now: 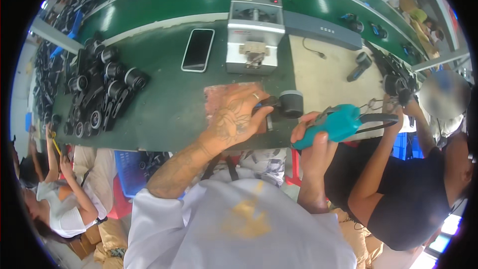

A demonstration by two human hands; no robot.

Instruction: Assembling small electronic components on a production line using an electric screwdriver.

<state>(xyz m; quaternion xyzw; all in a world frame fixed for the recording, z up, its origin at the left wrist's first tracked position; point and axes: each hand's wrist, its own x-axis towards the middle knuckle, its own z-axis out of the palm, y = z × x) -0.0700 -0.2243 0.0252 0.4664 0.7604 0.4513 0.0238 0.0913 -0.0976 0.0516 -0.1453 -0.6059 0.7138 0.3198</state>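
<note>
My left hand (236, 117) is closed around the handle of a black part with a round, cup-like head (291, 103), which points right, just above the bench. A worn reddish mat (213, 100) lies under this hand. To the right, my right hand (314, 142) grips a teal hand-held tool, possibly an electric screwdriver (332, 125). A black loop (381, 119) and a coiled cord (371, 103) show at the tool's far end. The tool's tip is hidden by my fingers. Tool and black part are apart.
A grey bench machine (255, 35) stands ahead, beside a white-framed phone (198, 50). Many black parts (107, 87) are heaped at left. A long grey box (323, 29) and one loose black part (359, 66) lie right. A co-worker's arm (376, 169) reaches in close at right.
</note>
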